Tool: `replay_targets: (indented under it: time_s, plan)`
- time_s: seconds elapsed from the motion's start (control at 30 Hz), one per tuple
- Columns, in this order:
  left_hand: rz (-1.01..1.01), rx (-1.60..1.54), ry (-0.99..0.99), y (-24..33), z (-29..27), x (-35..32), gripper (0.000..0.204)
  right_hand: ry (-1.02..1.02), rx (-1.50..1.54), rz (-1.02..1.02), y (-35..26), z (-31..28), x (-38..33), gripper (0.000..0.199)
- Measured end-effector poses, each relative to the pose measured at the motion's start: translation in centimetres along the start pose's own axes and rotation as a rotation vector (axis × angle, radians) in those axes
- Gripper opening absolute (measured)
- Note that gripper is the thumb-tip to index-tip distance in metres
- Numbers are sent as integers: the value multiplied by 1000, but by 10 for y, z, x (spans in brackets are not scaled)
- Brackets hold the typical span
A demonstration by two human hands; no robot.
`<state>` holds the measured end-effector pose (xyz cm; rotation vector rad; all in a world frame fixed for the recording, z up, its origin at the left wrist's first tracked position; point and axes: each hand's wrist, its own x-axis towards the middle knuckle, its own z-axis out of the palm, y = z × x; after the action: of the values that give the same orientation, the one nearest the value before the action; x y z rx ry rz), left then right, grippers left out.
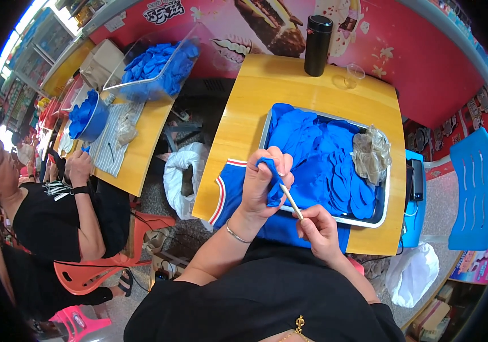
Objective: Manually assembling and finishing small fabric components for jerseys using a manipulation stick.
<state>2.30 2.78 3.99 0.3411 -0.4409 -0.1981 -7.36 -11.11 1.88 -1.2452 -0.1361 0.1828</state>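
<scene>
My left hand [253, 192] is closed around a small blue fabric piece [276, 195], which also loops over its index finger. A thin pale stick [291, 202] is pinched in my right hand [319, 232], its far end against the blue piece; the tip is hidden there. Both hands are above the near edge of a white-rimmed tray [388, 176]. The tray holds many flat blue fabric pieces [304, 142] and a crumpled clear plastic bag [371, 154]. Under my hands lies a blue cloth with red-and-white trim [231, 188].
A black bottle [318, 47] and a clear cup [354, 75] stand at the wooden table's [249, 85] back. Left, a person [56, 211] works at another table with a clear bin [127, 90] and a blue bucket [93, 122]. A blue chair [474, 188] is right.
</scene>
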Motion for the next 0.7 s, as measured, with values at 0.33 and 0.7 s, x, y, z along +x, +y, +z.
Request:
replay_targets:
  time_s: [0.33, 0.7]
  plan:
    - [60, 32, 54, 3, 2, 2, 21, -45, 166, 147, 5, 4, -7, 17]
    - [-59, -46, 9, -6, -3, -3, 25, -35, 219, 119, 3, 1, 1, 13]
